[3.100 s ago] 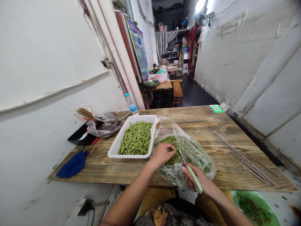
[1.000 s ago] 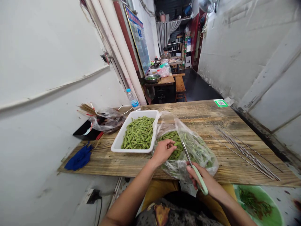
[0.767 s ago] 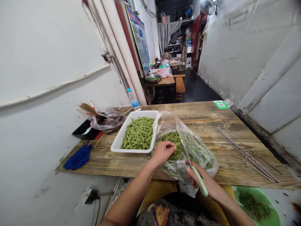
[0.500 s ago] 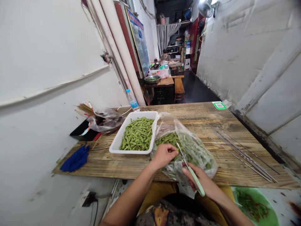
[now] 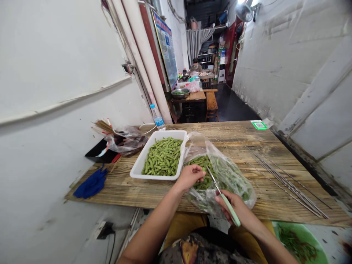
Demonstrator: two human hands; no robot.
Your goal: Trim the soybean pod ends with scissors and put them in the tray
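Observation:
My right hand (image 5: 238, 207) is wrapped round a pair of scissors (image 5: 230, 209) with pale green handles. Their narrow metal blades point up and left, looking nearly closed. Just left of the blade tips, my left hand (image 5: 190, 177) pinches a green edamame pod (image 5: 204, 169), mostly hidden by the fingers. Beneath both hands lies a clear plastic bag (image 5: 236, 179), its mouth spread around more edamame pods (image 5: 200, 161). A white plastic tray (image 5: 135, 171) stands to the left of the bag, heaped with edamame pods (image 5: 162, 157).
Metal skewers (image 5: 288, 183) lie on the wooden table (image 5: 225, 128) at right. A blue cloth (image 5: 90, 183), a black container (image 5: 101, 152) and a water bottle (image 5: 158, 120) are at left. Below the right edge sits a green basin (image 5: 299, 242). A person (image 5: 195, 66) sits far back.
My left hand has drawn slightly left, away from the scissor blades, which it was touching or close to before. The scissors stay in my right hand. The whole view has shifted slightly.

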